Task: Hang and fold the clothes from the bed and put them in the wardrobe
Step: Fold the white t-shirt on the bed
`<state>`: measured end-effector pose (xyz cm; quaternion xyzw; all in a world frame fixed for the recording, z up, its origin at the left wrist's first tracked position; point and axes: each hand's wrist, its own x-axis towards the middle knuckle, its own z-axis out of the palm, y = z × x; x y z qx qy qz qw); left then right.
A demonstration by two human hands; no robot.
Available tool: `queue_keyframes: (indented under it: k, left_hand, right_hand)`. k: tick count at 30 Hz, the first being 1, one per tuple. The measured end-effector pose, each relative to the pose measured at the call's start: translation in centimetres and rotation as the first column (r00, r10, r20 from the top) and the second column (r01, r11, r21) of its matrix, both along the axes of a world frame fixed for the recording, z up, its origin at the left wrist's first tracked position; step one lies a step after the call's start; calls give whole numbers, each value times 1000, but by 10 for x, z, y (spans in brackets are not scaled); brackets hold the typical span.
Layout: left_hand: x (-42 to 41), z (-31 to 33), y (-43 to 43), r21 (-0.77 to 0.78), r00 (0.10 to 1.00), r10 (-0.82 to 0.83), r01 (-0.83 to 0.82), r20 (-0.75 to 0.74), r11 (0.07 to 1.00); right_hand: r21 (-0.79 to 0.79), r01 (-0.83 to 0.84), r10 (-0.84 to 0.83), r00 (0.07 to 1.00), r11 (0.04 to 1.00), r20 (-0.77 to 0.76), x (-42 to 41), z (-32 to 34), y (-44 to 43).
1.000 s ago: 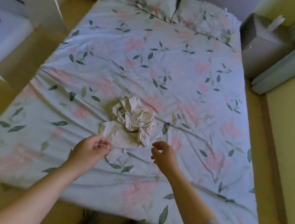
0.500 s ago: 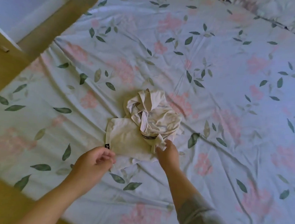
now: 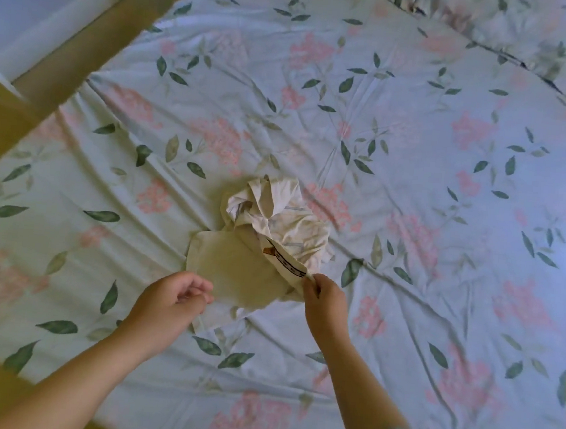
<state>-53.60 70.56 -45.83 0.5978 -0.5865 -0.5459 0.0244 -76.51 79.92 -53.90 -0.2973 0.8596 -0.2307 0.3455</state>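
A bed [image 3: 416, 157], its sheet printed with pink flowers and green leaves, spreads under both hands. A crumpled cream garment [image 3: 274, 220] lies on it just beyond them. The right hand [image 3: 324, 298] pinches its hem. The left hand [image 3: 173, 299], fingers loosely curled, sits at the cloth's near edge; whether it grips, I cannot tell. Printed trim [image 3: 289, 266] beside the right hand is too small to read.
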Motion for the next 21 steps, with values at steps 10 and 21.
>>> queue_keyframes:
  k: [10,21]
  left_hand:
    - [-22,90,11,-85,990,-113,106,-84,991]
    - [-65,267,5,-453,909,-357,231,-215,861]
  right_hand:
    - [-330,-215,87,928,919,-364,-53,205,3]
    - [-536,-355,-19,821,766,-571,-63,470,25]
